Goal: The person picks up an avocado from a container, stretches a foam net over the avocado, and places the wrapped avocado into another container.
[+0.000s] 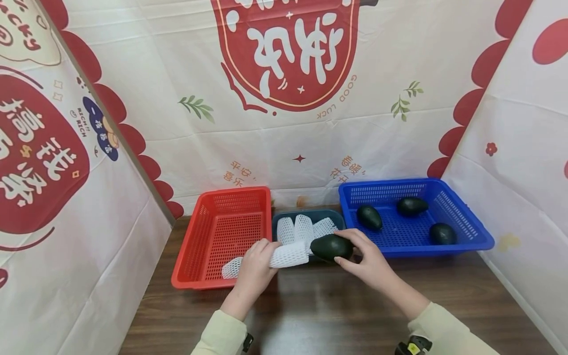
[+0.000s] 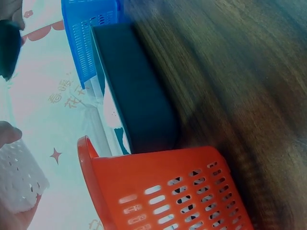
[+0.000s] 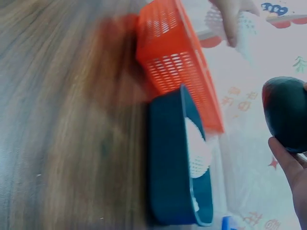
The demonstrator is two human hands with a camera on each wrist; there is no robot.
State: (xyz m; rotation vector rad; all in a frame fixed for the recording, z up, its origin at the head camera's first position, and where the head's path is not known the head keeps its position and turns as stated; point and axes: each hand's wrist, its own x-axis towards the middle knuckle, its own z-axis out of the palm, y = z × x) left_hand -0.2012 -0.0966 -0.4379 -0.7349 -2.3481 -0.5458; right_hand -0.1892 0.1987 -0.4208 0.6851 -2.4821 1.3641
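Note:
My left hand [image 1: 256, 264] grips a white foam net sleeve [image 1: 290, 254], which sticks out past the fingers toward the right. Between the fingers and thumb of my right hand [image 1: 366, 256] is a dark green avocado [image 1: 331, 247]. Its narrower end faces the sleeve, close to the sleeve's end; whether they touch I cannot tell. Both hands are above the front of a dark teal bin [image 1: 328, 215], where several more foam sleeves [image 1: 303, 228] lie. The right wrist view shows the avocado [image 3: 287, 114] with fingers at its lower side.
A red basket [image 1: 179, 276] stands left of the bin. White netting [image 1: 231, 268] shows over its front, beside my left hand. To the right, a blue basket [image 1: 477, 241] holds three avocados [image 1: 369, 217]. Printed cloth [image 1: 275, 143] hangs behind the wooden table [image 1: 306, 310].

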